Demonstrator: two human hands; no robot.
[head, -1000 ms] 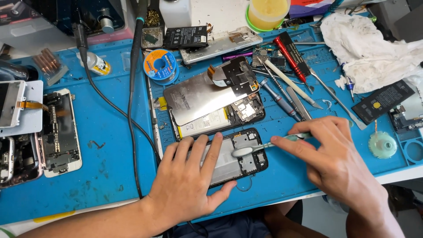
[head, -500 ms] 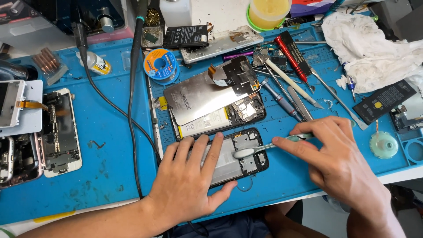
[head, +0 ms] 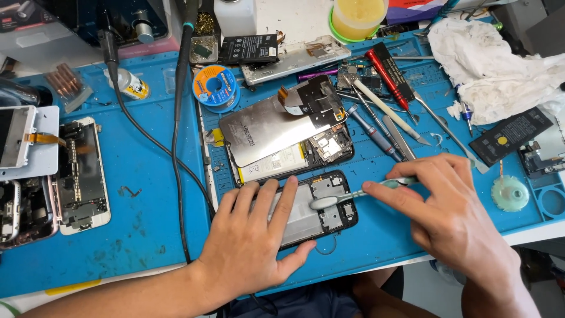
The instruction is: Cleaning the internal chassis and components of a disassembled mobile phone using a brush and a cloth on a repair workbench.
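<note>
An opened black phone frame [head: 329,209] lies on the blue work mat [head: 141,176] near the front edge. My left hand [head: 250,241] lies flat on its left half, fingers spread, pressing it down. My right hand [head: 447,218] grips a pale green toothbrush [head: 347,196] by its handle, and the white bristle head rests on the frame's inner plate. Just behind lies a second opened phone [head: 291,159] with a silver screen panel [head: 265,126] folded back over it.
Screwdrivers, tweezers and a spudger [head: 385,112] lie at the back right beside a crumpled white cloth [head: 494,65]. A solder spool [head: 215,87], black cables [head: 173,147], loose batteries [head: 512,134] and other dismantled phones [head: 82,176] at the left surround the spot.
The brush head has shifted by only a few millimetres over the phone frame. Both hands stay in place.
</note>
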